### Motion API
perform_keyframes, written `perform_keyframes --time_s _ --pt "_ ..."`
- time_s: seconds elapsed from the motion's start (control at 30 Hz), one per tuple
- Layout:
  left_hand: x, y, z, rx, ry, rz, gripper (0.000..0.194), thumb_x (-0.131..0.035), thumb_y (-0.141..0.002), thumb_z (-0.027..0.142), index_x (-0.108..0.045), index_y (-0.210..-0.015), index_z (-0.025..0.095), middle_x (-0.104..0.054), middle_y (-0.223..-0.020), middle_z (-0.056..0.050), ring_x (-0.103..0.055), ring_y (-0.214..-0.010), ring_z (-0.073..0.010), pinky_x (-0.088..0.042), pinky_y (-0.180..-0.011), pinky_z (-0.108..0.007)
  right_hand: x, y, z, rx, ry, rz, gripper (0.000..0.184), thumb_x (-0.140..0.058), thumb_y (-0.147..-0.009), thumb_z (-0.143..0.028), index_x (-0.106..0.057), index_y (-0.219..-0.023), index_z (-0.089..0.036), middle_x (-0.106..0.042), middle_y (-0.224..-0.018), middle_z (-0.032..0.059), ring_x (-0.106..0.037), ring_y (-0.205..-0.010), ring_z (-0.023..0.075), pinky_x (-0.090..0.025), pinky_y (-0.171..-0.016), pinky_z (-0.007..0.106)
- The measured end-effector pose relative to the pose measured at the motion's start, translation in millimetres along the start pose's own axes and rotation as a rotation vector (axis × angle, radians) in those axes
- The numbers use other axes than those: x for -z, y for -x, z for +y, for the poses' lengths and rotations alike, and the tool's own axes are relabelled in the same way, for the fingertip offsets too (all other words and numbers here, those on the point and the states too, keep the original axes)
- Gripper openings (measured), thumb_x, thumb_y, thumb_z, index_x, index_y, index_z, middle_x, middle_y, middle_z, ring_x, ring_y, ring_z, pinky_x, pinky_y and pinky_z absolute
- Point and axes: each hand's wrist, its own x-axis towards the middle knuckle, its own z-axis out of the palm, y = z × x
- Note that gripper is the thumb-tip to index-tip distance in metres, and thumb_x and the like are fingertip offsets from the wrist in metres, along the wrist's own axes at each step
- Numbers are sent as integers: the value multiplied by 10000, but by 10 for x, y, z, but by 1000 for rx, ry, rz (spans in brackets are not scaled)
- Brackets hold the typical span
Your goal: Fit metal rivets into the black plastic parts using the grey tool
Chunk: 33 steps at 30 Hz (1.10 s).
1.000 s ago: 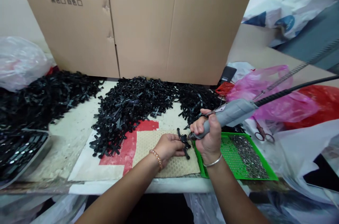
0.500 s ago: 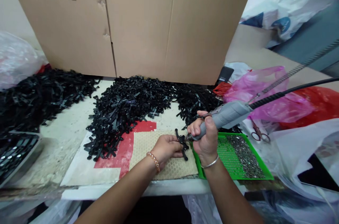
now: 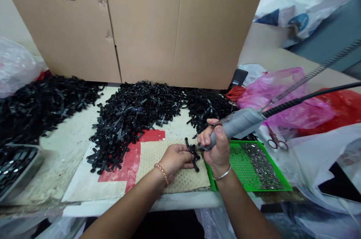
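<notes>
My left hand [image 3: 178, 159] pinches a black X-shaped plastic part [image 3: 194, 156] above a beige honeycomb-textured mat [image 3: 152, 156]. In my right hand [image 3: 216, 148] is a grey corded electric screwdriver [image 3: 239, 124], gripped around its body and slanting down to the left. Its tip meets the middle of the black part; the exact contact point is too small to make out. Just right of the mat, partly behind my right wrist, lies a green tray [image 3: 286, 184] of small metal screws [image 3: 262, 167].
Heaps of similar black parts [image 3: 135, 107] cover the back and left of the table. A tall cardboard box [image 3: 146, 28] stands behind them. At left is a white bin [image 3: 36, 160] of black pieces. Scissors [image 3: 278, 143] and pink plastic bags [image 3: 284, 99] lie at right.
The view has shifted very slightly. Both hands keep the same hold, with the screwdriver tip still at the black part.
</notes>
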Motion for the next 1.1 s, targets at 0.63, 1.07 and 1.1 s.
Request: perform_keyframes --time_s 0.63,1.07,1.1 --pt "3 -25 14 35 -12 44 113 -631 -596 21 -641 -707 40 -636 -720 -88 -600 -593 -134 -548 -584 -253 15 -14 54 -38 40 -235 263 -596 -849 -422 -508 -905 -181 -374 -462 -81 -347 -386 71 -364 -433 197" --pt "-118 25 123 89 -3 84 165 -557 -577 -86 -570 -550 75 -560 -562 -13 -537 -431 -74 -492 -419 -143 -43 -35 -77 -235 71 -187 276 -764 -694 -377 -650 -827 -164 -385 -394 -15 -382 -354 96 -339 -394 248" --pt "-108 -11 110 90 4 67 163 -578 -563 -82 -567 -542 80 -558 -561 -10 -527 -420 -66 -479 -402 -126 -66 -25 -70 -197 33 -116 294 -801 -646 -311 -672 -836 -128 -433 -421 21 -439 -386 121 -356 -398 259"
